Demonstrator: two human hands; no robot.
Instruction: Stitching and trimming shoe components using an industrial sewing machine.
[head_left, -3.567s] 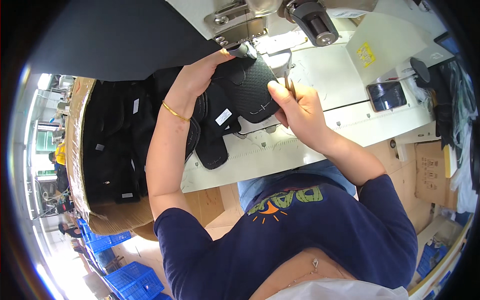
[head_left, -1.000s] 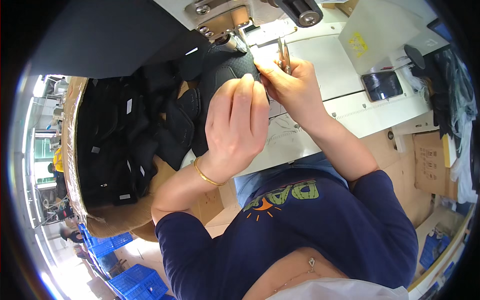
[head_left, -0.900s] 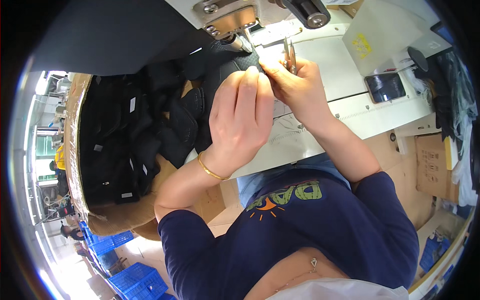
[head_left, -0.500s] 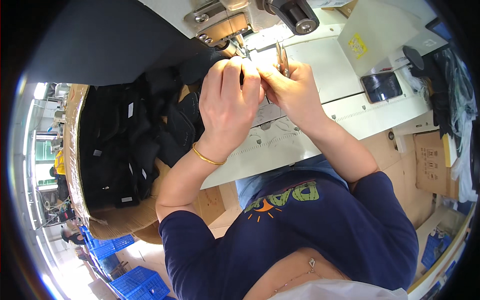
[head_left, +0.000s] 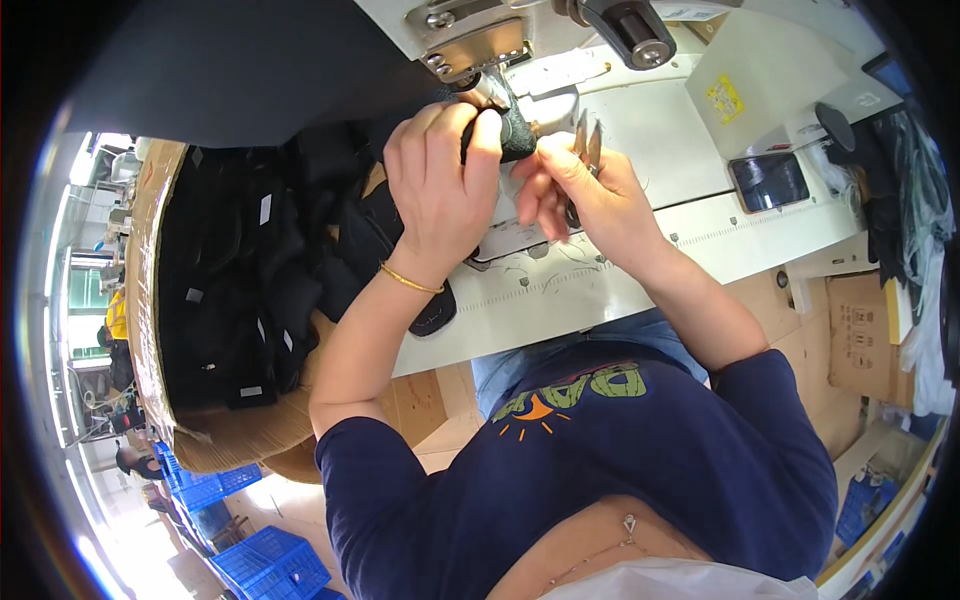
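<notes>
One black cloth piece (head_left: 520,138) is being held bent just below the metal head of the sewing machine (head_left: 478,52); contact with the needle cannot be told. Its left side is being gripped by the left hand (head_left: 440,180), fingers curled round. Scissors (head_left: 594,150) are being grasped in the right hand (head_left: 595,195), tips pointing up and parted, while thumb and forefinger are being held at the cloth's right edge; whether a thread is being pinched there cannot be told. Judged best: edge being kept taut by the left hand, blades being kept turned off cloth and fingertips. Beside the left wrist, another black pad (head_left: 435,312) is being supported by the white table (head_left: 640,130). More black pieces (head_left: 230,290) are being stored leftward in a cardboard box (head_left: 150,330).
</notes>
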